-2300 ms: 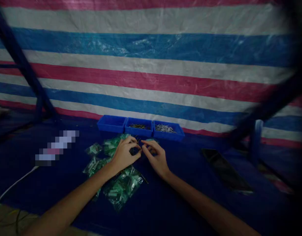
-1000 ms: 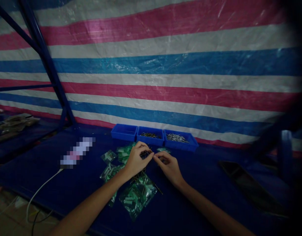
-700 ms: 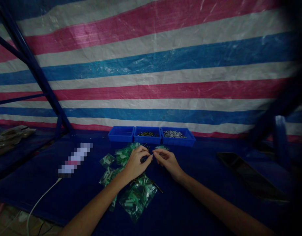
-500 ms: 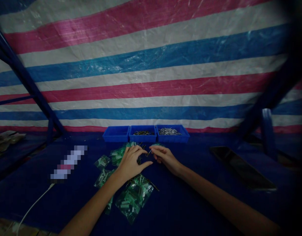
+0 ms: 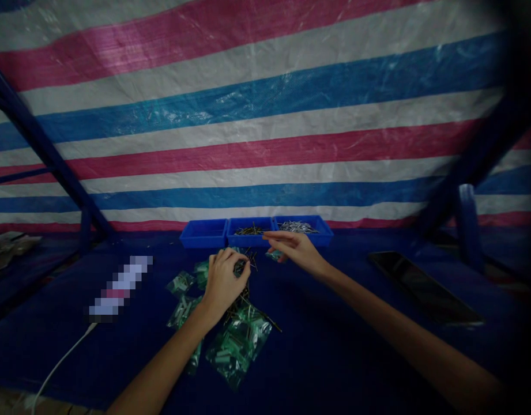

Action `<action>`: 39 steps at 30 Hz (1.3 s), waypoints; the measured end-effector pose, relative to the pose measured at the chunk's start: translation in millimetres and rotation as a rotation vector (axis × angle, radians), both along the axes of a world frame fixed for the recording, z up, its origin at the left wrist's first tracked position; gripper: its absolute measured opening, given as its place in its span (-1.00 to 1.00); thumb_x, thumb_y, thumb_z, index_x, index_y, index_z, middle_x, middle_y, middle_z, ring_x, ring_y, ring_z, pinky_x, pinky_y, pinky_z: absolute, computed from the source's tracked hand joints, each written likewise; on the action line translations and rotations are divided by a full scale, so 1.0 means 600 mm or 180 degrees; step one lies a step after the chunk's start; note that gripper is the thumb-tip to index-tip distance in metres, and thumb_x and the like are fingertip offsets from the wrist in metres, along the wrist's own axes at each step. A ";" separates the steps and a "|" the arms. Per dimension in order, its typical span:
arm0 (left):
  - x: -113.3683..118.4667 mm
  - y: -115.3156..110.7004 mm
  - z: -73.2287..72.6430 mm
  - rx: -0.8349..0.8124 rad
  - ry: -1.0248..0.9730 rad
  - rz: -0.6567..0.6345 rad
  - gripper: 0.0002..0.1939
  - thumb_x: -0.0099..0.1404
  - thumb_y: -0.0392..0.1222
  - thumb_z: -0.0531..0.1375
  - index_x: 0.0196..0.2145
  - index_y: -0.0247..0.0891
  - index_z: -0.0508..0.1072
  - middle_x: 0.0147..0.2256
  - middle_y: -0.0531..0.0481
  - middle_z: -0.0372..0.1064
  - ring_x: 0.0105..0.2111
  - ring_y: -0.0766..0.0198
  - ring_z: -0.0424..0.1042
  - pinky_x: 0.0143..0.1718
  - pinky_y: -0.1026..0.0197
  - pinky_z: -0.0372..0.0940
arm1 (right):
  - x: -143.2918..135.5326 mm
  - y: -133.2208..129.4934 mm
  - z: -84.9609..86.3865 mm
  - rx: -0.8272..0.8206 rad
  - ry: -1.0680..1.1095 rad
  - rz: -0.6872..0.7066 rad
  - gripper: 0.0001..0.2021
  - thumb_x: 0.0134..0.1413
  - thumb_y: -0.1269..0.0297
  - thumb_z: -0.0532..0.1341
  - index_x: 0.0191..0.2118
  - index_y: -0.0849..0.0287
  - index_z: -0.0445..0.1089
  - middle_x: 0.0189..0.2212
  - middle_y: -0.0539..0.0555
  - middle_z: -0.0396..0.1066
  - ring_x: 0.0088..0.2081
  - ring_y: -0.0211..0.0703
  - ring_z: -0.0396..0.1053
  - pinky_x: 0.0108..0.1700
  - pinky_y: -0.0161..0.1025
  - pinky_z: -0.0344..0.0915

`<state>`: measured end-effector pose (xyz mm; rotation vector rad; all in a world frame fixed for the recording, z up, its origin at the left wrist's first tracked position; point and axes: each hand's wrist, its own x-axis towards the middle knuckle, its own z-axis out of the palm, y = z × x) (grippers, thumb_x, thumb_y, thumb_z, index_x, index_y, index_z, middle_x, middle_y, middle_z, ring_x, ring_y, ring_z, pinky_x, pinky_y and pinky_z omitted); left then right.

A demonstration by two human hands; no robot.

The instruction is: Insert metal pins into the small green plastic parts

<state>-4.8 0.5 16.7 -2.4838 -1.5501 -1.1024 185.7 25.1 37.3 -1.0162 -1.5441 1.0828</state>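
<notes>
left hand: bare, slim-fingered | right hand: bare, slim-fingered | left forearm: bare, slender | right forearm: bare, slender

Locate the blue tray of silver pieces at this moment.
In the head view, the tray of silver pieces is the rightmost of three, beside the middle tray and partly behind the right hand.

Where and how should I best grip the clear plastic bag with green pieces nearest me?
Probably pinch the clear plastic bag by its near corner, from the near side: that corner points toward you, while thin brownish rods crowd its far edge.
</notes>
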 end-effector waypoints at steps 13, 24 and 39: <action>0.012 -0.006 -0.011 -0.0156 0.0045 -0.0329 -0.89 0.17 -0.27 0.09 -0.39 -0.19 0.42 -0.38 0.03 0.35 -0.28 0.20 0.32 -0.24 0.14 0.08 | -0.017 -0.074 -0.002 0.0061 -0.2611 0.1307 -0.68 -0.62 0.14 0.40 -0.50 0.03 0.47 -0.66 -0.11 0.42 -0.59 -0.22 0.35 -0.56 -0.36 0.02; 0.014 -0.009 -0.015 -0.0119 0.0035 -0.0224 -0.86 0.18 -0.22 0.09 -0.45 -0.22 0.43 -0.42 0.01 0.35 -0.31 0.19 0.32 -0.26 0.13 0.09 | 0.007 -0.026 -0.053 -0.0211 -0.1857 0.1065 -0.84 -0.22 0.24 0.25 -0.42 0.16 0.46 -0.65 -0.06 0.41 -0.74 -0.35 0.28 -0.67 -0.43 0.09; 0.016 -0.009 -0.016 -0.0402 -0.0146 -0.0270 -0.77 0.18 -0.04 0.10 -0.40 -0.17 0.50 -0.42 0.00 0.36 -0.33 0.16 0.34 -0.29 0.08 0.11 | -0.023 -0.028 -0.093 -0.0440 -0.0391 0.0302 -0.74 -0.06 0.11 0.16 -0.35 0.23 0.33 -0.53 0.00 0.36 -0.64 -0.35 0.27 -0.71 -0.46 0.05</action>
